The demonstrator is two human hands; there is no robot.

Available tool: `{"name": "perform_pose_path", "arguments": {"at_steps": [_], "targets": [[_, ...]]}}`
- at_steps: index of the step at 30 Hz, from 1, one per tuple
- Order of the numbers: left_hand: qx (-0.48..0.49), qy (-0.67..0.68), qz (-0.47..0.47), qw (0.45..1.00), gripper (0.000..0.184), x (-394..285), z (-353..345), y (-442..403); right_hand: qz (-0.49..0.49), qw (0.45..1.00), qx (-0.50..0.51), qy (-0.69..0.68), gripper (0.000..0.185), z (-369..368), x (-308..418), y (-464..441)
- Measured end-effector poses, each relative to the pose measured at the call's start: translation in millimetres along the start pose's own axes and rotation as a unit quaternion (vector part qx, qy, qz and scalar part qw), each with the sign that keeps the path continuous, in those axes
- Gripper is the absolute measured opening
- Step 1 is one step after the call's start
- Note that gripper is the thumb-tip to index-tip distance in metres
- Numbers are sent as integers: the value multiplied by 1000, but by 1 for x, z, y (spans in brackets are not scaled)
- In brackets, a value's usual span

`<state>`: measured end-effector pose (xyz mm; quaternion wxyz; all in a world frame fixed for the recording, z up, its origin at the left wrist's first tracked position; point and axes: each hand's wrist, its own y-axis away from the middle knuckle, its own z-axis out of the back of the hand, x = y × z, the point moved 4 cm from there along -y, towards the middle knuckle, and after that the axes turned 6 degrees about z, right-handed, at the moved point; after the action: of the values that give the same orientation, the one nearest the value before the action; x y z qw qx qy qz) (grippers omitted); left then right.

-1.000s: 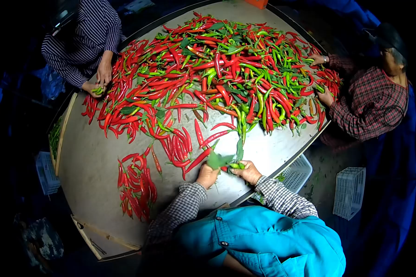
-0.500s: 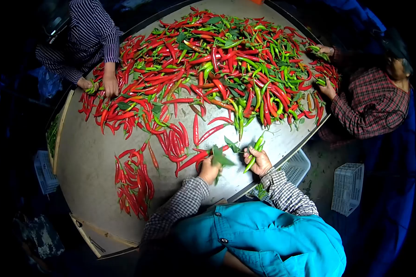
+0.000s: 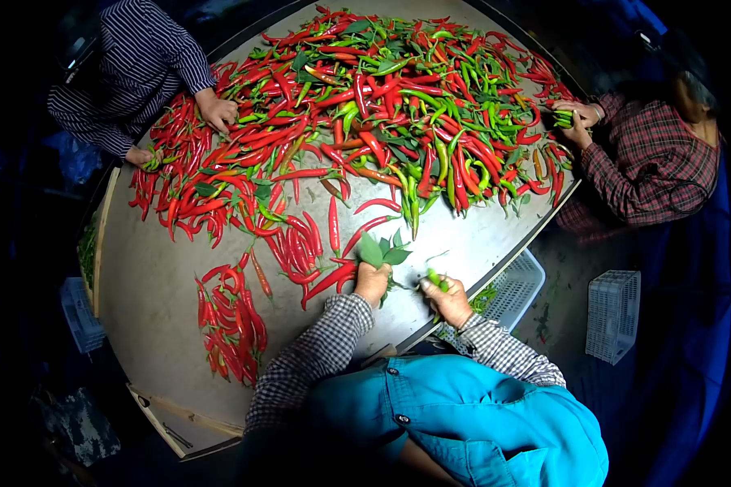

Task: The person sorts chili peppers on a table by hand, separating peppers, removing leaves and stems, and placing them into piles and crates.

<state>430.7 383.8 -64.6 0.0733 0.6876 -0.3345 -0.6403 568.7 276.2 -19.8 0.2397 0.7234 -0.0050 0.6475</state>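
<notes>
- Holding leafy green sprigs (image 3: pixel 378 250): the left hand (image 3: pixel 373 282), fingers closed around the stems, on the near side of the big pile (image 3: pixel 382 105) of red and green peppers.
- Right hand (image 3: pixel 449 300): to the right of the left hand and apart from it, nearer than the pile; thumb and fingers clamped on green peppers (image 3: pixel 436 281).
- Counter (image 3: pixel 154 268): pale top, bearing the pile.
- Small heap (image 3: pixel 231 325), red peppers: on the counter, nearer than the pile, toward its left.
- Person in striped sleeves (image 3: pixel 142 61): left of the pile; one hand on its edge, the other with green peppers.
- Person in plaid shirt (image 3: pixel 654 166): right of the pile, hands close together around green peppers.
- White crate (image 3: pixel 518 284), green contents: beyond the counter's edge, nearer than the pile, toward its right.
- Slatted crate (image 3: pixel 613 316): farther right of the pile, upright on the floor.
</notes>
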Motion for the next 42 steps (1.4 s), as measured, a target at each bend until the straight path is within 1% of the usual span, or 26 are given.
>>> {"name": "perform_pose_path", "arguments": {"at_steps": [1,2,3,4,5,7,8,11,12,13,15,16,17,20,21,22,23,24,25,26,27,29,31,37,39,42], "targets": [[10,-106,-61,992,23,-3,-1,-3,-74,996,-20,-36,13,10,0,2],[-18,-280,-111,953,28,-4,-2,-5,-72,995,-58,-48,18,21,-6,-1],[-46,-444,-159,881,33,-11,-6,-5,-76,989,-97,-79,18,28,-5,-5],[-6,-535,-167,828,37,-12,-13,-4,-74,989,-110,-62,18,35,-1,-10],[-6,-533,-169,829,37,-16,-15,-4,-70,989,-123,-45,18,41,4,-17],[34,-672,-165,721,32,-13,-23,-7,-32,988,-121,95,21,50,9,-44],[27,-684,-190,704,20,-14,-23,-7,42,977,-145,148,25,49,12,-60],[14,-700,-226,678,10,-3,-7,-9,206,897,-172,351,37,27,37,-102],[15,-694,-225,684,8,-4,-1,-6,205,869,-173,415,38,21,34,-118],[12,-696,-226,681,8,-3,6,-2,201,867,-182,417,42,14,33,-132],[7,-675,-187,713,8,1,21,4,221,839,-242,435,46,-3,34,-151],[10,-663,-158,732,9,5,30,4,175,843,-250,444,53,-12,39,-155],[8,-665,-157,730,9,10,36,7,114,858,-226,447,52,-17,36,-163],[0,-574,-112,811,14,17,61,8,51,869,-170,462,41,-24,36,-170],[-1,-573,-112,812,14,27,71,5,40,873,-137,465,38,-23,38,-166],[12,-443,-108,890,19,35,80,2,35,874,-106,472,42,-22,40,-159],[26,-302,-100,948,24,46,87,0,56,881,-64,466,34,-21,42,-149],[30,-232,-27,972,19,28,86,12,38,960,-14,279,28,-15,24,-145],[28,-229,-26,973,19,20,86,19,18,996,36,79,23,-10,4,-142],[9,-123,20,992,19,19,89,25,-10,999,42,-20,25,-9,7,-127],[-9,-18,67,998,18,18,89,31,-39,991,46,-120,27,-7,13,-112],[-18,25,85,996,16,6,85,41,-38,985,67,-155,29,1,26,-89],[32,133,174,975,13,-1,78,50,-119,958,108,-236,25,4,38,-69],[111,175,213,955,13,22,69,48,-73,930,162,-322,21,17,36,-51],[63,138,240,959,12,27,73,49,-67,917,172,-354,22,24,44,-37],[27,114,197,973,9,24,75,52,-69,925,120,-355,26,63,57,7]]}}
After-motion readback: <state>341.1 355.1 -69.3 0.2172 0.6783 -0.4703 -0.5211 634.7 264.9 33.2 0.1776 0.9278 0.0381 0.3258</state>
